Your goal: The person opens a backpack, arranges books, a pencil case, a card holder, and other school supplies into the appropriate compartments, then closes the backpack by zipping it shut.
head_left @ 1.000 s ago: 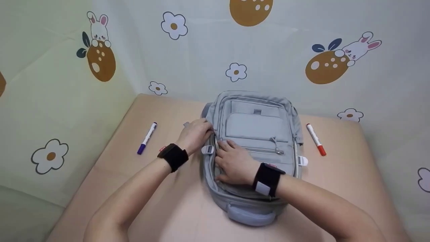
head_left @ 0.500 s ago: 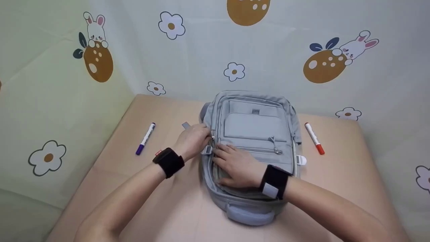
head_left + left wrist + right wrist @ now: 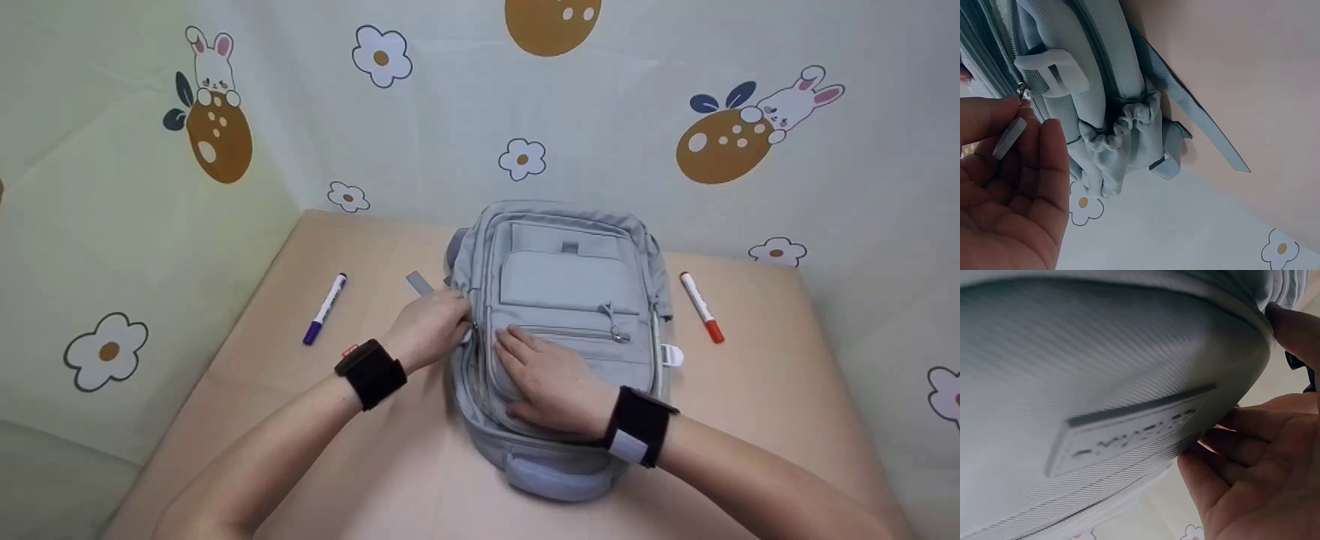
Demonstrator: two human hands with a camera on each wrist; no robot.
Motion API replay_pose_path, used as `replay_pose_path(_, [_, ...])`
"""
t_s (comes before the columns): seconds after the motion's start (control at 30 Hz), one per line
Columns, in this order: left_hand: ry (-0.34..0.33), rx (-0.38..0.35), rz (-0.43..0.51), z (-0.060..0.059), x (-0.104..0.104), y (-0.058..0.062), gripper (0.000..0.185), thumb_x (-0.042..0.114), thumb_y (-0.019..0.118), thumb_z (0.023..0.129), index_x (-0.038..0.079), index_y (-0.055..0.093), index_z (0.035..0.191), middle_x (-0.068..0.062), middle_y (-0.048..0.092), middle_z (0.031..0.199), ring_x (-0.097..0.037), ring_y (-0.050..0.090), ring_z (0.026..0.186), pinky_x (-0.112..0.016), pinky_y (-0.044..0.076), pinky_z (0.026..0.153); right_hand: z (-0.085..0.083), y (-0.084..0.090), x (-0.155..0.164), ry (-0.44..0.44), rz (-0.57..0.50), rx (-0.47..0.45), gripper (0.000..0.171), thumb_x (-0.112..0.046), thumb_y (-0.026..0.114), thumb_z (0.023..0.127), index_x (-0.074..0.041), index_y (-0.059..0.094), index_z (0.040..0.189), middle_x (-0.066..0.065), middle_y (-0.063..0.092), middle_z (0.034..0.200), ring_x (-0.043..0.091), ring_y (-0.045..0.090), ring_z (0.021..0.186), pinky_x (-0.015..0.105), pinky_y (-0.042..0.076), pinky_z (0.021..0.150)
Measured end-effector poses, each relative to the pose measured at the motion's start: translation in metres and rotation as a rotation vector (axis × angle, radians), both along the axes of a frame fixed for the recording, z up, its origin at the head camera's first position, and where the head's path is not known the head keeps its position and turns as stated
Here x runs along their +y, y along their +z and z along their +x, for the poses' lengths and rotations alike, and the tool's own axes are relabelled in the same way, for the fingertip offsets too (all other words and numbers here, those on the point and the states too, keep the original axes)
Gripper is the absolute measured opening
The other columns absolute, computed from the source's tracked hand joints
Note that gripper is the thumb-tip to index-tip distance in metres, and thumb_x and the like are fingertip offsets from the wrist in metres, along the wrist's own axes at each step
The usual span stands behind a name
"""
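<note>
Near the person, a grey backpack point(image 3: 566, 330) lies flat on the tan table point(image 3: 360, 420), carry handle point(image 3: 559, 480) at the near edge, front side up. It's in the middle of the table, so both hands can get at it.

The right hand point(image 3: 551, 379) lies flat on the front pocket, fingers straight & spread a bit, holding nothing. It seems to press the bag down so it won't slide. The right wrist view shows the palm right by the grey cloth.

The left hand point(image 3: 431, 326) is at the bag's left side. Its thumb & fingers pinch a small pale zipper pull point(image 3: 1009, 138), w/ the zipper track point(image 3: 994, 62) just above it. A pinch is prob. the best way to hold such a tiny tab.

A white strap clip point(image 3: 1053, 70) sits beside the zipper, & a loose grey strap point(image 3: 1207, 132) trails on the table.

Farther out, a purple marker point(image 3: 325, 309) lies left of the bag & a red marker point(image 3: 702, 308) right, both well apart from it. Behind is a wall sheet point(image 3: 600, 112) w/ bunnies & flowers.
</note>
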State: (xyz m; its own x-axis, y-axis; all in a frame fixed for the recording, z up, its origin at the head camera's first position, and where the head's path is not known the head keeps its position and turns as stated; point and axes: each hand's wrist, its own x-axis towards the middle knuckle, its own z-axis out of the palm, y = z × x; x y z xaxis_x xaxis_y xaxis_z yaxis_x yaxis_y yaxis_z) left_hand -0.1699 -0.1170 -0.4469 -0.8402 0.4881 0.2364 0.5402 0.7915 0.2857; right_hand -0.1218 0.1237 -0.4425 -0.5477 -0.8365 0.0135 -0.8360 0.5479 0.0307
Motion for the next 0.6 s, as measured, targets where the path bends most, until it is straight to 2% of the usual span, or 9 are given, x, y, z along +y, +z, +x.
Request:
replay_pose_path(0.27, [0.017, 0.001, 0.021, 0.002, 0.0, -0.004, 0.008, 0.012, 0.066, 0.098, 0.009, 0.068, 0.091, -0.004, 0.061, 0.087, -0.023, 0.06, 0.079, -0.04, 0.052, 0.07, 0.001, 0.0, 0.0, 0.003, -0.001, 0.012, 0.086, -0.045, 0.072, 0.091, 0.005, 0.04, 0.152, 0.022, 0.038, 0.158, 0.037, 0.034, 0.147, 0.043, 0.032, 0.117])
replay_pose_path(0.6, [0.017, 0.021, 0.045, 0.002, -0.003, -0.007, 0.01, 0.011, 0.064, 0.098, 0.011, 0.067, 0.089, -0.002, 0.059, 0.085, -0.021, 0.058, 0.076, -0.039, 0.051, 0.069, 0.021, 0.002, 0.017, 0.068, -0.095, 0.099, 0.068, -0.031, 0.077, 0.089, 0.001, 0.054, 0.144, 0.018, 0.051, 0.15, 0.034, 0.045, 0.141, 0.046, 0.041, 0.111])
